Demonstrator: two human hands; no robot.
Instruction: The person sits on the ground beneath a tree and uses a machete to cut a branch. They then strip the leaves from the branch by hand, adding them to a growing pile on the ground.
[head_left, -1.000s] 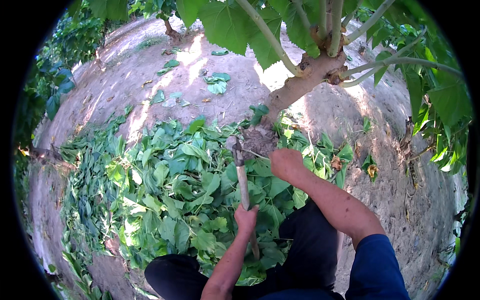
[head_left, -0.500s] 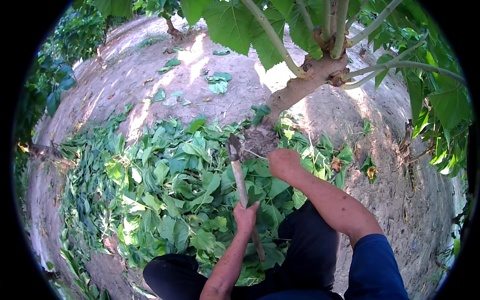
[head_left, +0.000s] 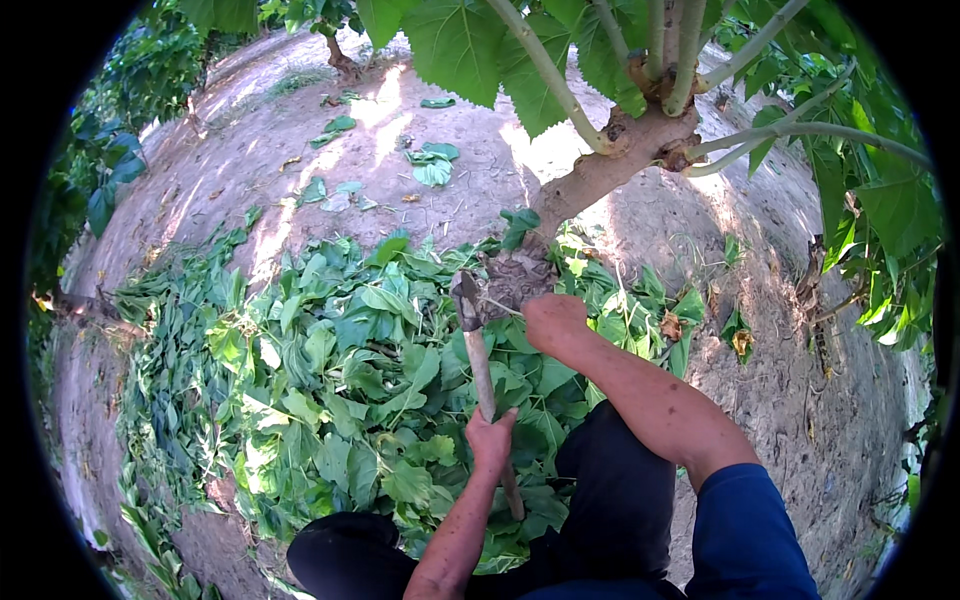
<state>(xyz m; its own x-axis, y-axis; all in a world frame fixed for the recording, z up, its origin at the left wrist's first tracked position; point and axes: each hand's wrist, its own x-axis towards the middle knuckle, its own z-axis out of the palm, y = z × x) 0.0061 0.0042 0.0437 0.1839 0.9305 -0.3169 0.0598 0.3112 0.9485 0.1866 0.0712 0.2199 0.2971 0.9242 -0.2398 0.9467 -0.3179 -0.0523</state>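
Observation:
My left hand [head_left: 490, 440] is closed round the wooden handle [head_left: 479, 370] of a hand tool with a dark metal head [head_left: 465, 300]. The tool stands nearly upright in the picture, head at the far end, over a heap of cut green leaves [head_left: 350, 340]. My right hand [head_left: 556, 324] is in a fist on one end of a thin pale rod [head_left: 503, 307]. The rod's other end meets or lies very close to the metal head; its kind is too small to make out. Just beyond both hands is the knobbly base of a tree trunk [head_left: 515, 280].
The leaning trunk [head_left: 600, 180] rises to the upper right, with thick pale branches [head_left: 555, 75] and large leaves overhead. Loose leaves [head_left: 432, 163] lie on the bare soil [head_left: 470, 130] beyond the heap. My bent knees [head_left: 620, 480] are close below my hands.
My right hand has shifted slightly left and up, closer to the tool head. The head has moved a little toward me; my left hand keeps its grip almost in place.

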